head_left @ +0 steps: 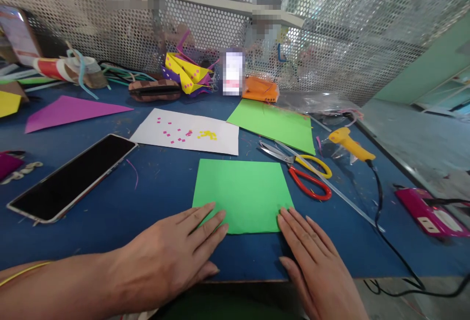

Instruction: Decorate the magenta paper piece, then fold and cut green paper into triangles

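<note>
A green sheet (pixel 244 190) lies flat under the fingertips of a person's left hand (pixel 169 249) and right hand (pixel 312 256), at its near corners. The left fingers are outstretched and slightly parted, the right nearly together; neither hand grips anything. Light, even pressure would likely keep the sheet flat. Scissors (pixel 289 159) rest beyond the right fingertips, white paper (pixel 223 140) beyond the left.
</note>
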Demonstrator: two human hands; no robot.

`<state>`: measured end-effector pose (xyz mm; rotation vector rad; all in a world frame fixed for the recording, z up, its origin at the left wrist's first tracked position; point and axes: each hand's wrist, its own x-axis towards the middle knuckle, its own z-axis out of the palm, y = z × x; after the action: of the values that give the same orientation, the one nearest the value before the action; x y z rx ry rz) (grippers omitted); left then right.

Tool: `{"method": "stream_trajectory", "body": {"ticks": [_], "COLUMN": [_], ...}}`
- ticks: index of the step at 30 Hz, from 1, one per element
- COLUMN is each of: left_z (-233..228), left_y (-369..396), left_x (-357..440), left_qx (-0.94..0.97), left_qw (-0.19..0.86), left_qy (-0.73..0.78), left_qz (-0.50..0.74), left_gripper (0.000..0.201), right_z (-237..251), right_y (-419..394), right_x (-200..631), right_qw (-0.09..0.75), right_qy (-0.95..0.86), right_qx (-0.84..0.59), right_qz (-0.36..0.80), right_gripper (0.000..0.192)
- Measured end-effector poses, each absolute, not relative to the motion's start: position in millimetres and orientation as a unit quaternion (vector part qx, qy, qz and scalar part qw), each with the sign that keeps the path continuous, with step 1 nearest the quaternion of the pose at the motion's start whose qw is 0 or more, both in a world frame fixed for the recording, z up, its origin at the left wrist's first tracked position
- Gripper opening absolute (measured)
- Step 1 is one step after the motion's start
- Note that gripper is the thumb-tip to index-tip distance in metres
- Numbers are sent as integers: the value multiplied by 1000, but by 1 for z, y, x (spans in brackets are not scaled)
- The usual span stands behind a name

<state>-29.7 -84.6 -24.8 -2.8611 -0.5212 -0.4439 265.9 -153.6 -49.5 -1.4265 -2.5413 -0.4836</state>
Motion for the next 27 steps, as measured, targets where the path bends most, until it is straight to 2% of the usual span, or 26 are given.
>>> {"method": "stream_trajectory", "body": {"ticks": [8,12,20,27], "left_z": [-36,-34,-40,-41], "left_y": [-117,-123,-127,-129], "left_x": [-22,-15,-6,-3], "left_qx": [-935,-931,-923,-920], "left_qw": [58,47,99,130], "left_qy": [-305,-330,-335,-317], "left_qz": [-172,-150,-160,-190], "left_gripper": [47,50,47,44], "right_z": [-47,-47,-38,-39], "right_y": [-154,-154,-144,-146], "right_x": [265,260,218,213], "right_qw": [75,95,166,199], "right_qy": [-862,-851,-897,-887], "right_qx": [-476,-486,-392,-410], "right_qz": [-157,-173,-116,-71], "right_gripper": [53,50,35,33]}}
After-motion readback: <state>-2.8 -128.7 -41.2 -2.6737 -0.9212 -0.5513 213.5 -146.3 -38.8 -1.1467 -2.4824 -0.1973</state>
